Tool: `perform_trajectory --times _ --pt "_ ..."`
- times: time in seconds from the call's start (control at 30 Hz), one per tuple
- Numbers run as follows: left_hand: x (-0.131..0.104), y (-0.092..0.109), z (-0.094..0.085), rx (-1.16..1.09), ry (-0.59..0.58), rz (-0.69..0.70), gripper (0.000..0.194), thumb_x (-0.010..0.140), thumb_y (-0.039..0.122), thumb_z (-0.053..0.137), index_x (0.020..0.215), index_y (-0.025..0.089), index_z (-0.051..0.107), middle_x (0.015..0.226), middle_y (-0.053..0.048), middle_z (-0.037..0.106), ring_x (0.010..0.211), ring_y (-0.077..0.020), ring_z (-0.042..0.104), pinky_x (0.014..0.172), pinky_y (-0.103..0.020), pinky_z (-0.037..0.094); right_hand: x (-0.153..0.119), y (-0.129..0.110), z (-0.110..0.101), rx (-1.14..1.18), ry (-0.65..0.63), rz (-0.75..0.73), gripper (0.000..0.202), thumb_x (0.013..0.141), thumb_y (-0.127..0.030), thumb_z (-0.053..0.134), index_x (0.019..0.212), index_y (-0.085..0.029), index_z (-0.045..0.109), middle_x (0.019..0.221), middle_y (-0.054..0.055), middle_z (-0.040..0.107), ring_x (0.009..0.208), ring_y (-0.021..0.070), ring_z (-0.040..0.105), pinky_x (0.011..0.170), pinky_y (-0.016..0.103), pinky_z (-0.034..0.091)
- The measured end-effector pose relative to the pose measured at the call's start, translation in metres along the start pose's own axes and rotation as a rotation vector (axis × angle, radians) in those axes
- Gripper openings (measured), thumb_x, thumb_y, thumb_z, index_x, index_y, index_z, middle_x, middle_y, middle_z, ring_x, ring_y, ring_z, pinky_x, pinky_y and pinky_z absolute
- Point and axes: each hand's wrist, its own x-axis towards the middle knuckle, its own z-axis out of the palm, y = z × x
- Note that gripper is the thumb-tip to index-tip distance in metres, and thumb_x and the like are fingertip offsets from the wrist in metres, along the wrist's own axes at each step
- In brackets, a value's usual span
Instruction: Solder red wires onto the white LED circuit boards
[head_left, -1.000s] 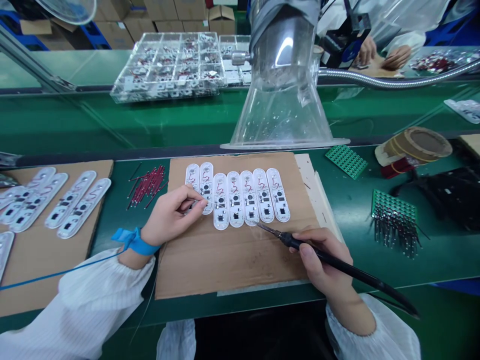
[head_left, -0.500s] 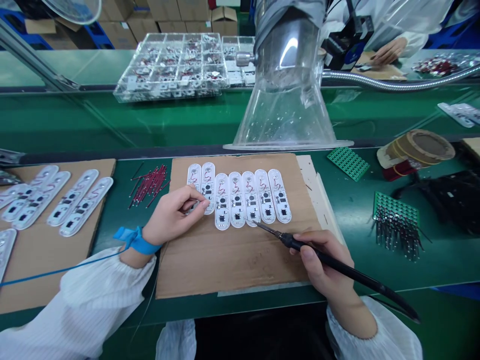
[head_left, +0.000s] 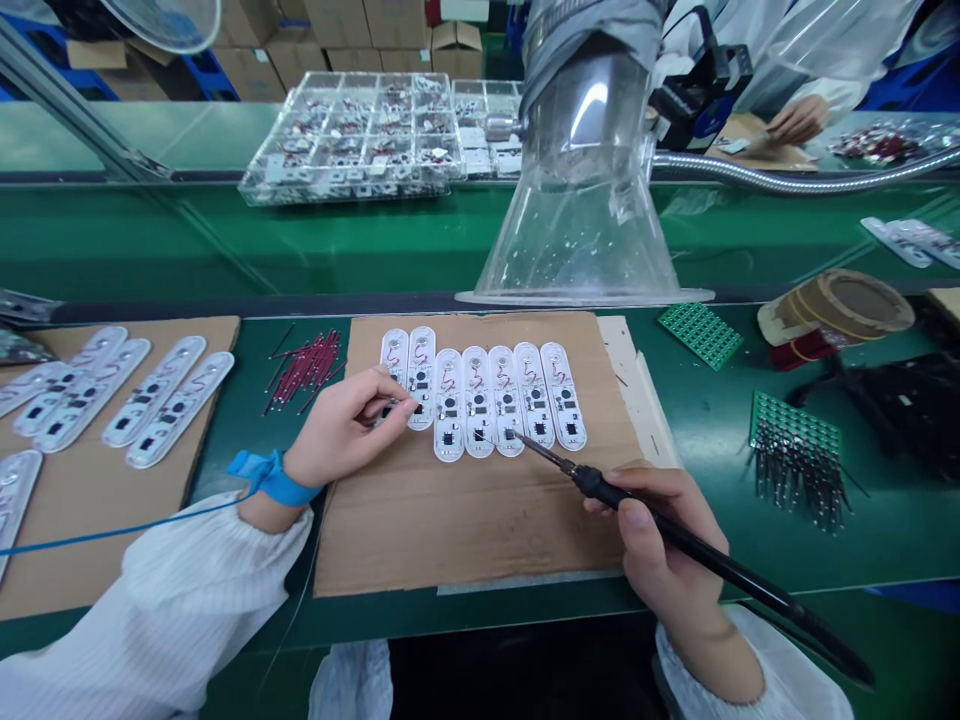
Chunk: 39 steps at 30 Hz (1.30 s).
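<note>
My right hand (head_left: 667, 530) grips a black soldering iron (head_left: 720, 555) like a pen. Its thin metal tip reaches the lower end of one white oblong circuit board (head_left: 505, 385), near a small black chip. Whether the tip touches it I cannot tell. My left hand (head_left: 356, 415), with a blue wrist strap (head_left: 277, 480), rests over two boards at the row's left, including this one (head_left: 421, 360). Its thumb and forefinger are pinched together; anything between them is too small to make out. Several boards with short red wires stand side by side on a cardboard sheet (head_left: 450, 530).
Red wires (head_left: 311, 365) lie left of the cardboard. More white boards (head_left: 180, 410) rest on another sheet. A clear fume hood (head_left: 577, 240) hangs above the back edge. At right are green perforated boards (head_left: 701, 335), black wires (head_left: 799, 480) and a tape roll (head_left: 836, 305). A co-worker's hand (head_left: 799, 120) shows behind.
The soldering iron tip has shifted slightly up from the board's bottom edge toward its chip. My left hand keeps its pinch over the same boards. The camera view has moved a little.
</note>
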Motion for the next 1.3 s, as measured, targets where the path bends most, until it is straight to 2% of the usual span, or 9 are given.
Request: perform_trajectory --times 0.1,0.23,0.7,0.83,1.13,1.3 --pt "0.000 -0.001 -0.003 -0.007 0.026 0.020 0.013 0.097 0.011 0.069 0.094 0.023 0.066 0.065 0.010 0.039 0.053 -0.0091 0.041 0.054 -0.023 0.033 -0.003 -0.004 0.009 0.026 0.028 0.036 0.015 0.110 -0.031 0.070 0.124 -0.028 0.073 0.105 0.004 0.078 0.080 0.0193 0.080 0.075 0.033 0.069" --pt "-0.001 -0.001 -0.005 -0.016 0.001 0.014 0.013 0.097 0.010 0.068 0.093 0.023 0.066 0.066 0.010 0.039 0.054 -0.0090 0.041 0.055 -0.023 0.034 -0.004 0.001 0.015 0.008 -0.054 0.049 0.011 0.108 -0.031 0.072 0.119 -0.028 0.073 0.101 0.004 0.079 0.087 0.0218 0.083 0.072 0.031 0.068" --pt "0.000 -0.001 -0.005 0.005 -0.028 0.018 0.012 0.098 0.010 0.068 0.093 0.020 0.066 0.066 0.010 0.038 0.054 -0.0088 0.040 0.056 -0.024 0.034 0.001 0.000 0.015 -0.021 -0.122 0.051 0.011 0.109 -0.031 0.071 0.119 -0.030 0.073 0.102 0.001 0.078 0.080 0.0158 0.081 0.072 0.025 0.066" --pt "0.001 -0.001 -0.005 -0.010 -0.021 0.034 0.012 0.098 0.010 0.068 0.093 0.021 0.065 0.066 0.010 0.038 0.055 -0.0091 0.040 0.056 -0.024 0.034 -0.002 0.002 0.014 0.011 -0.095 0.061 0.011 0.109 -0.031 0.070 0.120 -0.030 0.073 0.104 0.001 0.078 0.083 0.0166 0.082 0.074 0.026 0.067" --pt "0.000 0.000 -0.005 0.003 -0.042 0.021 0.010 0.098 0.013 0.068 0.092 0.020 0.065 0.065 0.009 0.039 0.053 -0.0091 0.040 0.054 -0.025 0.033 0.007 -0.002 0.019 -0.026 -0.148 0.010 0.010 0.109 -0.031 0.071 0.119 -0.030 0.073 0.097 0.000 0.081 0.078 0.0153 0.082 0.071 0.024 0.067" --pt "0.001 0.000 -0.006 -0.006 -0.037 0.037 0.011 0.098 0.012 0.067 0.092 0.021 0.065 0.065 0.009 0.038 0.054 -0.0093 0.040 0.054 -0.025 0.033 0.002 0.001 0.017 -0.009 -0.109 0.034 0.012 0.110 -0.034 0.070 0.121 -0.030 0.073 0.102 0.002 0.081 0.079 0.0166 0.082 0.073 0.027 0.069"
